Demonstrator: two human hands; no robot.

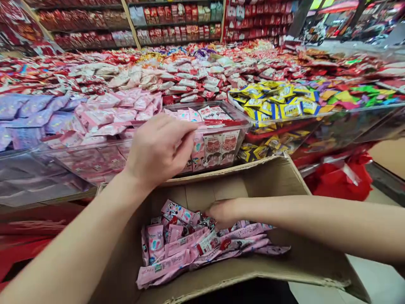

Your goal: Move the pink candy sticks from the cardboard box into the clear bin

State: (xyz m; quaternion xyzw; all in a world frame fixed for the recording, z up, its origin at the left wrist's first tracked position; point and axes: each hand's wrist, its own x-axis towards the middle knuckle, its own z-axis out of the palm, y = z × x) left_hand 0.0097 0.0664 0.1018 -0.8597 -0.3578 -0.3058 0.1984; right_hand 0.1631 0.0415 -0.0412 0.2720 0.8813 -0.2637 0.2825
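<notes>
My left hand (pixel 161 147) is over the front of a clear plastic bin (pixel 242 124), its fingers bent and pressed together; what they hold, if anything, is hidden. Pink and white-and-red wrapped packets (pixel 218 145) stand in rows inside that bin. Down in an open cardboard box (pixel 268 181), my right hand (pixel 224 213) has its fingers closed among small wrapped packets, with a red-and-white one at the fingertips. Long pink strips of packets (pixel 171 266) and loose pink packets (pixel 155 242) lie around it on the box's bottom.
Pale purple packets (pixel 31 109) and pink packets (pixel 117 109) fill bins at left. Yellow-and-blue packets (pixel 291 107) are heaped at right. A red plastic bag (pixel 341 179) lies beside the box. Stocked shelves (pixel 180 21) stand at the back.
</notes>
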